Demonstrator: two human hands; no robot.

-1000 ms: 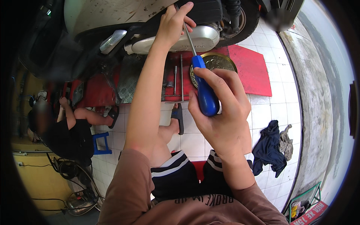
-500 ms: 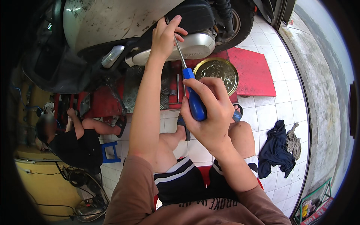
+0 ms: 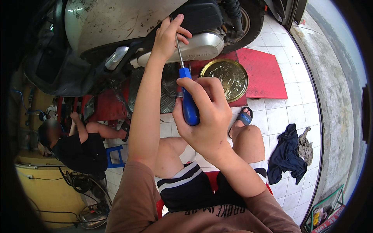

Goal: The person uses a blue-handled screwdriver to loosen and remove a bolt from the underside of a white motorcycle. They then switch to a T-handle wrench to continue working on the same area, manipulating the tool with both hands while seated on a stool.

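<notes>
My right hand (image 3: 208,112) is closed around the blue handle of a screwdriver (image 3: 190,108). Its metal shaft slants up and away to the lower edge of a scooter's dirty pale side panel (image 3: 116,23). Up there my left hand (image 3: 167,39) has its fingers about the shaft near the tip, with some fingertips sticking out past it. The tip itself is hidden against the bodywork. Just right of the left hand are a black cover (image 3: 202,17) and a silver engine casing (image 3: 200,46).
The scooter stands over a red platform (image 3: 264,73) with a round gold-coloured tray (image 3: 225,79) on it. A person in black (image 3: 79,153) sits at left beside a blue stool (image 3: 114,156). Dark cloth (image 3: 288,155) lies on the white tiles at right.
My right hand and the screwdriver handle have shifted left, so the shaft stands steeper. The left hand has moved slightly left, staying by the tip. My left foot has drawn out of sight.
</notes>
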